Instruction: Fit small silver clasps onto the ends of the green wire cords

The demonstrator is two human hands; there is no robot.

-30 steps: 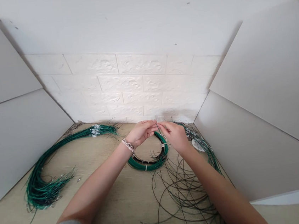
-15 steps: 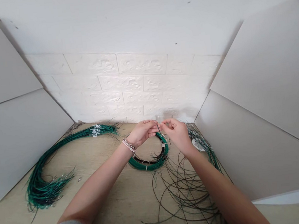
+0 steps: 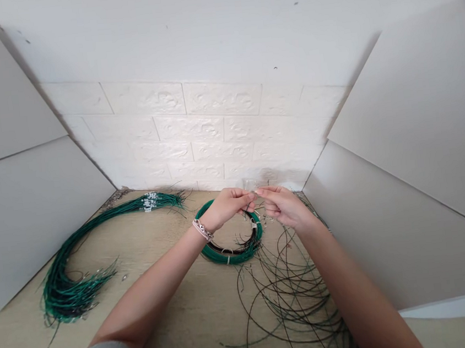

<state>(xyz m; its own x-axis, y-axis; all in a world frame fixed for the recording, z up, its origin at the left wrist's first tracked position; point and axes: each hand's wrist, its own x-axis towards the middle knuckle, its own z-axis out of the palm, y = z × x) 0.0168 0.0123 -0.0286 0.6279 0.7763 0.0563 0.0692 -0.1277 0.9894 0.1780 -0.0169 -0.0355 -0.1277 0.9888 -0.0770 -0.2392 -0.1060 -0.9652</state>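
Thin dark-green cord strand [image 3: 249,209], the piece both hands are working on, is pinched at its upper end between the fingertips of the left hand [image 3: 228,205] and the right hand [image 3: 284,206], which meet in the air above the far side of the tan wooden tabletop [image 3: 180,312]. The strand runs down from the pinch toward the coiled ring of green cord bound with small white ties [image 3: 231,254] lying flat directly below the hands. Compared with half a second ago, the right hand has turned: its fingers then stood raised and partly open, now they are curled in and pressed close, with the tips touching the left thumb and forefinger. Both hands have also shifted slightly to the right, so more of the ring's left arc is exposed. Whether a small metal fitting sits inside the pinch cannot be told; the spot is too small. My reading is that a fine fastening step at the strand's end is under way, not finished. On the left wrist sits a pale beaded bracelet [image 3: 202,229]. Loose dark cords [image 3: 287,295] sprawl in loops beneath the right forearm. Well apart to the left lies a long curved bundle of green cords [image 3: 70,257], untouched.
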